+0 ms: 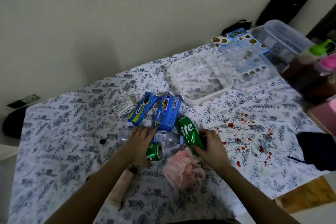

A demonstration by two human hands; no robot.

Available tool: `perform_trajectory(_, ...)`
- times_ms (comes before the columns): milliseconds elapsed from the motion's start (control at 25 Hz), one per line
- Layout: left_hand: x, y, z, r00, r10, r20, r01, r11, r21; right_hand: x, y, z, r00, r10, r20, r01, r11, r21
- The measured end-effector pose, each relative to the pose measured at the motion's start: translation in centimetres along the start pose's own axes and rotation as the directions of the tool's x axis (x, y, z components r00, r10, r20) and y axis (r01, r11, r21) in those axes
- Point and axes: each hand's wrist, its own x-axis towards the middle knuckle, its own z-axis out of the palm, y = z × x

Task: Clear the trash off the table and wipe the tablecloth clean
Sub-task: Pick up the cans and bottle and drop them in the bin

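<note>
Green can (190, 135): lying on its side in the middle of the tablecloth (60, 132); my right hand (211, 148) is wrapped around its lower end, holding it
How it feels, I think: light and likely empty, smooth and a bit slippery, easy to dent, so I hold around the middle and do not squeeze hard
My left hand (141, 142): flat with fingers spread, resting on the clear bottle (163, 138), not gripping anything
Other can (154, 153): lying under my left wrist, mouth facing up
Blue cookie packs (168, 112): just past my fingers, thin and crinkly (pinch an end to lift)
Pink tissue (182, 170): soft crumpled wad, touching the held can
Red spots (241, 138): to the right, need wiping later
Clear tray (200, 78): farther back, out of the way
</note>
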Motion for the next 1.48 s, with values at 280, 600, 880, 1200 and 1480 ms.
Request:
perform_trajectory(280, 1.0, 0.7, 0.7, 0.997, -0.032, -0.077, 0.040, 0.994, 0.104, 0.1, 0.0, 0.2, 1.000, 0.018, 0.017, -0.017, 0.999, -0.036)
perform_trajectory(600, -0.6, 0.9, -0.7, 0.988, -0.008, -0.157, 0.015, 0.999, 0.048, -0.2, 0.1, 0.3, 0.998, 0.059, 0.018, -0.060, 0.997, 0.041)
perform_trajectory(880, -4.5, -0.5, -3.0, 0.902, -0.285, -0.325, 0.156, 0.916, -0.369, 0.3, -2.6, -0.1, 0.997, -0.040, -0.064, 0.048, 0.990, 0.131)
perform_trajectory(1200, -16.0, -5.4, 0.5, 0.573, -0.807, -0.145, 0.219, 0.322, -0.921, -1.5, -14.6, 6.3, 0.964, -0.258, 0.063, 0.220, 0.909, 0.353)
perform_trajectory(1480, -32.6, -1.9, 10.7, 0.282, -0.959, 0.025, -0.030, -0.035, -0.999, -9.1, -23.2, 16.1, 0.781, -0.488, 0.389, 0.387, 0.868, 0.311)
